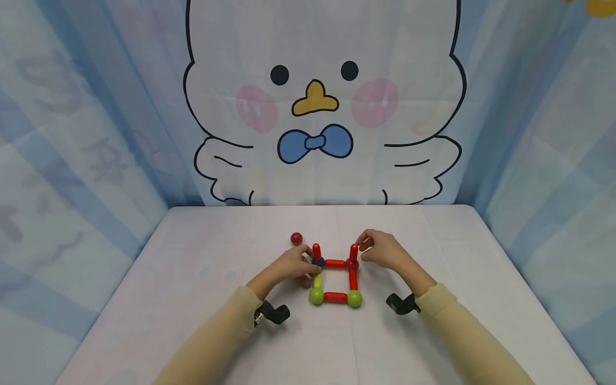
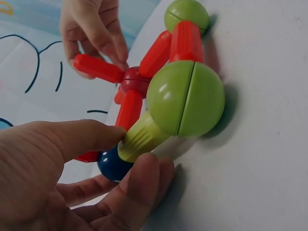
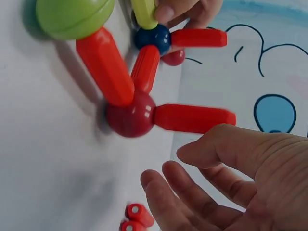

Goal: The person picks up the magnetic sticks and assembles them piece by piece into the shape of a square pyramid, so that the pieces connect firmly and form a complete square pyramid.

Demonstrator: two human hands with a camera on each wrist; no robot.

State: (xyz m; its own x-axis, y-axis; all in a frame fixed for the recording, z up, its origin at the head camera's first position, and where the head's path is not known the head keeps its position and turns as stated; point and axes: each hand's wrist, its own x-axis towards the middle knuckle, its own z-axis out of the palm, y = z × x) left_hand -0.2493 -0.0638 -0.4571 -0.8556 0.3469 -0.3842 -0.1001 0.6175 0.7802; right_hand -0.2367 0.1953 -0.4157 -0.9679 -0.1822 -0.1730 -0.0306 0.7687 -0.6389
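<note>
A square frame of magnetic rods and balls lies on the table. Its near corners are two green balls [image 1: 316, 295], its far corners a blue ball [image 2: 114, 163] and a dark red ball [image 3: 131, 114]. Red rods [image 1: 335, 297] form three sides; the left side is a yellow-green rod [image 2: 143, 138]. One red rod stands up from each far corner. My left hand [image 1: 292, 263] pinches the yellow-green rod beside the blue ball, thumb on one side and fingers on the other. My right hand [image 1: 383, 249] has loosely bent, parted fingers, its thumb right at the upright red rod [image 3: 195, 118] on the dark red ball.
A loose red ball [image 1: 296, 238] lies behind the frame's far left corner. Two loose red rods [image 3: 138, 215] lie beyond the right hand's fingers. A curtain [image 1: 317, 176] with a cartoon bird hangs along the table's [image 1: 216, 224] far edge, with more curtain at both sides.
</note>
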